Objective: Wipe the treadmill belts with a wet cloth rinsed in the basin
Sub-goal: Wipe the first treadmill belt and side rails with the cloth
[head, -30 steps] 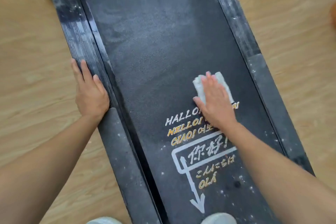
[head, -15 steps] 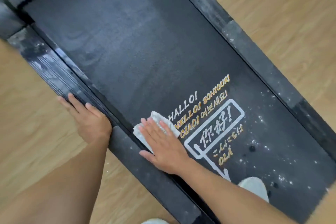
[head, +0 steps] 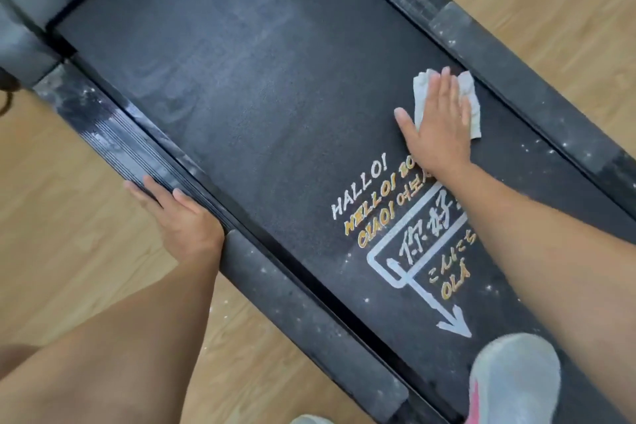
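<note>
Black treadmill belt (head: 268,134), dusty and white-specked, between grey side rails, left hand (head: 179,217) flat and spread on the left rail (head: 113,144). Against the belt's right edge, right hand (head: 438,120) open, palm pinning the white cloth (head: 469,96). Soft, limp, probably wet: best pressed flat, not pinched; no basin visible.

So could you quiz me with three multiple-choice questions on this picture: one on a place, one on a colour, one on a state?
1. Where is the crumpled white cloth?
A. by the belt's right edge
B. on the wooden floor
C. on the left side rail

2. What colour is the arrow printed on the black treadmill belt?
A. red
B. white
C. green

3. What is the left hand doing?
A. holding a cloth
B. raised in the air
C. resting flat on the ribbed left side rail

Answers: 1 A, the right hand presses it there; 2 B, white outline; 3 C, palm down, empty.
</note>
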`<state>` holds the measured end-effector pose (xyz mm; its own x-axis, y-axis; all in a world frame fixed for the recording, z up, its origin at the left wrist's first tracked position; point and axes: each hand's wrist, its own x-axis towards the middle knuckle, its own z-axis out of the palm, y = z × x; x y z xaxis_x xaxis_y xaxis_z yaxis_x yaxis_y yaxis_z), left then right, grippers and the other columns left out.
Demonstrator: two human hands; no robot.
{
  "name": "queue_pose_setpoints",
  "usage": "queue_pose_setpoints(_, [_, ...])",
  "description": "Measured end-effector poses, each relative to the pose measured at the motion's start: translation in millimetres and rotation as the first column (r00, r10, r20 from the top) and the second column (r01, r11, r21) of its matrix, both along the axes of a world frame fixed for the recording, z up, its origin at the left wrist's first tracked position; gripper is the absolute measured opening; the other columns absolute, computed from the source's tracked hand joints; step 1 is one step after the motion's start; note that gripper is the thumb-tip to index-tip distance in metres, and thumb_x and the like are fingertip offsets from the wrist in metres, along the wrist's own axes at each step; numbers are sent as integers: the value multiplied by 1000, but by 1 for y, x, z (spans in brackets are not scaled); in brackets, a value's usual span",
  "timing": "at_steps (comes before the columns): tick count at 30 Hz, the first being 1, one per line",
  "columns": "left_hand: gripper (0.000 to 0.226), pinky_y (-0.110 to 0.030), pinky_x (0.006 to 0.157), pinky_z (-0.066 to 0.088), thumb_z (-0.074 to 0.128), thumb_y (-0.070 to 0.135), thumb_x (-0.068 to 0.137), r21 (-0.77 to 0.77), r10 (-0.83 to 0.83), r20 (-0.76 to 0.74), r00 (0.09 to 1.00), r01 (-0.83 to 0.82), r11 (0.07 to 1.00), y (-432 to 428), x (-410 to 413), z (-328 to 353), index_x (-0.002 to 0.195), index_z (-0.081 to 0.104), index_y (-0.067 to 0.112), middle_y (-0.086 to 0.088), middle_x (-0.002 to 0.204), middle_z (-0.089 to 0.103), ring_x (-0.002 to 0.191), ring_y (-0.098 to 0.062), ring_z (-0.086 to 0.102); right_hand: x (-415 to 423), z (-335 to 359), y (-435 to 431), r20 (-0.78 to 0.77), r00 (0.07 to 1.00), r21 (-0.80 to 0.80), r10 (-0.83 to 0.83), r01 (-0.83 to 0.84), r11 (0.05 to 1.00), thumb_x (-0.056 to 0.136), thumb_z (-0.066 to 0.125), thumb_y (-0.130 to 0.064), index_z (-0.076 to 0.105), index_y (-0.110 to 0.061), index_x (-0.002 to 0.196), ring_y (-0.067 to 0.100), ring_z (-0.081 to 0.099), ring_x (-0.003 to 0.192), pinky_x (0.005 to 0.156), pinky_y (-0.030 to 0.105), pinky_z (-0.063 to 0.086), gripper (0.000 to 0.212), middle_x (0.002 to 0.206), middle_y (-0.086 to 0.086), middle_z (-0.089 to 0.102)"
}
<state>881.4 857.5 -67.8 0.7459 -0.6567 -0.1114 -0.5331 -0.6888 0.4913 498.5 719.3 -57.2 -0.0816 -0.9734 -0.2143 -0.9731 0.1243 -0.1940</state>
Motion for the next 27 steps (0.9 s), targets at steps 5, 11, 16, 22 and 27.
queue_pose_setpoints(5, [58,-50,104,46,23,33,113,9,4,-17,1000,-4,1000,0,-2,4,167,15,17,-2,176,-1,152,-29,31,93,11,141,196,926,77,323,-342,936,103,33,-68,-10,-12,167,22,-10,163,132,51,4,95,177,6,-9])
queue_pose_setpoints(11, [58,-52,102,46,24,32,112,2,-5,-10,1000,5,1000,-1,-2,5,167,16,15,-3,176,-2,151,-31,33,66,-6,195,98,726,31,681,-686,727,107,28,-67,0,-17,169,17,-9,163,130,44,0,85,177,-2,-10])
queue_pose_setpoints(16, [58,-56,90,50,23,35,111,-4,12,16,1000,-12,1000,0,-2,0,166,18,19,2,176,-2,137,-39,49,-66,-1,24,-10,998,52,68,-68,996,105,15,-71,-13,-24,167,15,-17,161,132,51,1,83,176,-1,-16])
queue_pose_setpoints(22, [57,-57,90,48,24,34,111,-5,24,40,999,-24,1000,0,-4,-2,166,19,19,0,176,-2,134,-41,51,-74,-9,12,7,992,14,126,-126,992,102,18,-75,-10,-20,168,18,-17,162,131,52,-3,90,176,4,-14])
queue_pose_setpoints(27, [56,-57,91,47,25,32,112,-11,19,30,999,-19,1000,-1,-6,0,166,18,19,0,176,-3,134,-43,50,-72,41,32,70,574,412,816,-761,500,94,34,-85,-25,-17,163,20,-33,156,131,44,-12,113,169,5,-34])
